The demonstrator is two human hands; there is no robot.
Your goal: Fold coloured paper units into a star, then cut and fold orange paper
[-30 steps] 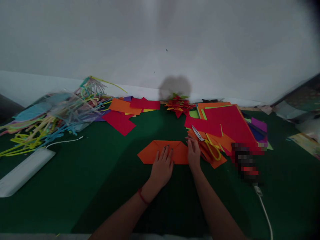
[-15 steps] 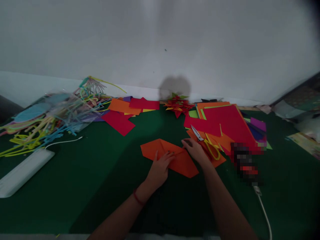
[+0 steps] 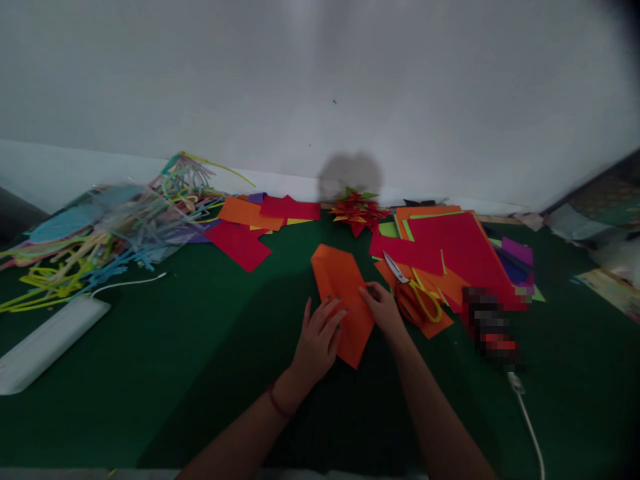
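A folded sheet of orange paper (image 3: pixel 341 270) lies on the green table in front of me, its long side running away from me. My left hand (image 3: pixel 317 340) rests on its left side, fingers stretched out over the surface. At the right edge, my right hand (image 3: pixel 385 310) pinches the paper between thumb and fingers. Just right of that hand are scissors (image 3: pixel 425 300) with yellow handles and a partly open blade, lying on orange paper pieces (image 3: pixel 436 328).
A paper flower (image 3: pixel 358 212) stands near the wall. Stacked red sheets (image 3: pixel 450 243) lie right, cut paper pieces (image 3: pixel 237 245) and pipe cleaners (image 3: pixel 65 280) left. A white power strip (image 3: pixel 55 343) is at the left; a blurred-out item (image 3: pixel 493 327) with a cord sits right.
The orange paper has been turned from lying crosswise to pointing away from me. My right hand has moved slightly left and nearer me, to its right edge.
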